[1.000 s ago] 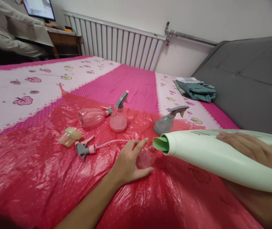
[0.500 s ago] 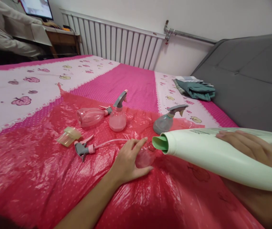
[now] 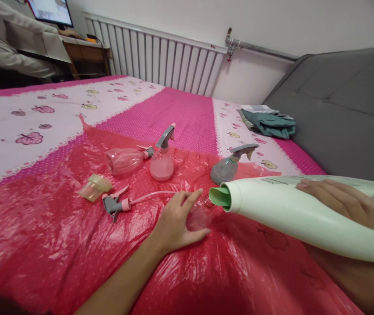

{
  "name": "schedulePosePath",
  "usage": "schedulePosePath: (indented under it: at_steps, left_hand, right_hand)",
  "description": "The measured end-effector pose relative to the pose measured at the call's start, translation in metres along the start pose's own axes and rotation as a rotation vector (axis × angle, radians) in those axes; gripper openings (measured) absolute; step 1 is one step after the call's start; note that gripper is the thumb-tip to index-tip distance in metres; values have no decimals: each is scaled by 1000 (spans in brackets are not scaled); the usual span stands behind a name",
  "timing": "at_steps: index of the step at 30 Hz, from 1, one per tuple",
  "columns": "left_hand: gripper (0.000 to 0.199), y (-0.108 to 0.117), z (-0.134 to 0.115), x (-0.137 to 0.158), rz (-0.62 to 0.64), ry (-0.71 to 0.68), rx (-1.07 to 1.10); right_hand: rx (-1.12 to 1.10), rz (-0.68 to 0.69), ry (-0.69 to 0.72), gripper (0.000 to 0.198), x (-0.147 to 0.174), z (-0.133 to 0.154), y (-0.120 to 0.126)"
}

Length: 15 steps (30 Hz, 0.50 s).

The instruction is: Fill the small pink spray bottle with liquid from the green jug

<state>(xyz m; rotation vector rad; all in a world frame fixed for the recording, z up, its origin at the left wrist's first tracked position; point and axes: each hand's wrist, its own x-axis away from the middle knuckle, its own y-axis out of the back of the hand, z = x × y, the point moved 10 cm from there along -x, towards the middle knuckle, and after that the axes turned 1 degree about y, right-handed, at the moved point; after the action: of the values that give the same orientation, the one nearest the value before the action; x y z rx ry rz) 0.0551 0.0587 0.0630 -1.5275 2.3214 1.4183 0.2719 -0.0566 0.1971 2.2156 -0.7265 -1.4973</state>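
My left hand [image 3: 180, 223] is wrapped around a clear, open-necked spray bottle [image 3: 200, 216] standing on red plastic sheeting [image 3: 58, 232]. My right hand [image 3: 344, 201] grips a large pale green jug [image 3: 272, 214], tipped nearly level with its green spout [image 3: 220, 197] at the bottle's mouth. Whether liquid is flowing I cannot make out. Left of my left hand lies a grey and pink spray head [image 3: 116, 205] with its tube pointing towards the bottle. Beside it rests a translucent yellowish cap [image 3: 95, 187].
Behind my hands stand a pink spray bottle [image 3: 162, 164] and a tilted grey-green one [image 3: 226, 168]; another pink spray bottle [image 3: 126, 160] lies on its side. Folded clothes [image 3: 269, 122] sit near the grey headboard [image 3: 344, 96]. At upper left a person [image 3: 9, 39] sits at a desk.
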Motion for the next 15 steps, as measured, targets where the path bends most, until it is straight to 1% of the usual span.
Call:
schedulePosePath:
  at_steps: [2,9,12,15]
  left_hand:
    - [92,0,0,0,0,-2,1]
    - [90,0,0,0,0,-3,-6]
    - [90,0,0,0,-2,-7,-9]
    - [90,1,-1,0,-5,-11,-8]
  right_hand:
    - [0,-9,-3,43,1,0,0]
    - [7,-29,26,50,2,0,0]
    - [16,-15,37,47,-1,2,0]
    - [17,21,5,43,-1,0,-3]
